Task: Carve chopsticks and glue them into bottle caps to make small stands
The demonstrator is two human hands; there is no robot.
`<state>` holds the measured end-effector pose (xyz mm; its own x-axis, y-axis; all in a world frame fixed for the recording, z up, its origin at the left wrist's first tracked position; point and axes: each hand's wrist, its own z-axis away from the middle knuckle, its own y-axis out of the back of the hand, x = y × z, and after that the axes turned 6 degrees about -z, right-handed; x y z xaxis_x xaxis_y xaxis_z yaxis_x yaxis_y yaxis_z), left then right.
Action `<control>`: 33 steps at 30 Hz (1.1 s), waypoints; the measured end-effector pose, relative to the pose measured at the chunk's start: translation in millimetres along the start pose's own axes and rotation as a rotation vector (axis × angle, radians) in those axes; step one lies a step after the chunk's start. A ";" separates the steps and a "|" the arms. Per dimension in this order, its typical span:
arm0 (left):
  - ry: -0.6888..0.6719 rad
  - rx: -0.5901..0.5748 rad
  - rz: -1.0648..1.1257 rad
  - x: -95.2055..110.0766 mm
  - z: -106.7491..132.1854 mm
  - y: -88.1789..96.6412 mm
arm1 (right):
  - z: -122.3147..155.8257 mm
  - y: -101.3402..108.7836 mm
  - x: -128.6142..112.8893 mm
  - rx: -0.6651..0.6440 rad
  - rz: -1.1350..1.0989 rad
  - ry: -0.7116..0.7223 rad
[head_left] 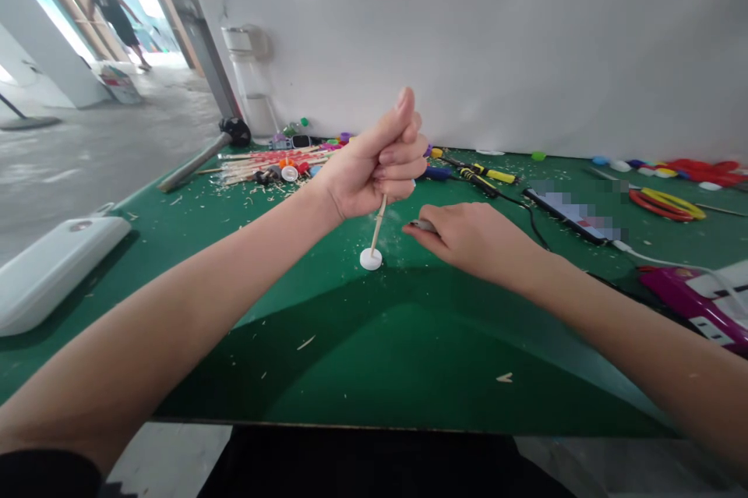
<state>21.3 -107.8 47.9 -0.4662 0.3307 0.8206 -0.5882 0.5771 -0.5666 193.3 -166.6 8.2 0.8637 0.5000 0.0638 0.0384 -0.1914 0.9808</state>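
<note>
My left hand [386,159] is closed in a fist around a thin wooden stick [379,227], thumb on top. The stick comes out below the fist, slightly tilted, and its lower end meets a round white bottle cap [371,259] on the green table. Whether the stick is fixed in the cap, I cannot tell. Just to the right, my right hand [464,237] is closed, pinching a small grey piece [425,226] that looks metallic; most of it is hidden by the fingers. That hand is close to the stick but apart from it.
Bundled sticks [245,167], a mallet [199,159] and a white case [58,272] are on the left. Yellow-black tools [494,174], a phone [566,213], yellow-and-red handles [666,206] and a purple power strip [695,303] lie right. Wood shavings dot the table [374,358]. A person [114,11] walks behind.
</note>
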 end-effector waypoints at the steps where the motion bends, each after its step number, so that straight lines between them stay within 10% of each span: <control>1: -0.001 0.014 0.006 -0.2 -0.1 0.1 | -0.1 -0.9 -0.3 0.011 0.023 -0.002; 12: -0.034 0.025 -0.009 -3.3 -3.7 -1.2 | -7.3 -2.2 2.6 -0.026 0.119 0.025; 33: 0.038 0.017 -0.045 -3.5 -0.9 1.1 | -16.0 14.7 11.1 -0.453 -0.532 -0.012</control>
<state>22.9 -107.6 44.5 -0.4135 0.3333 0.8473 -0.6190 0.5795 -0.5300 195.4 -150.4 26.3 0.7911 0.4185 -0.4460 0.2466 0.4491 0.8588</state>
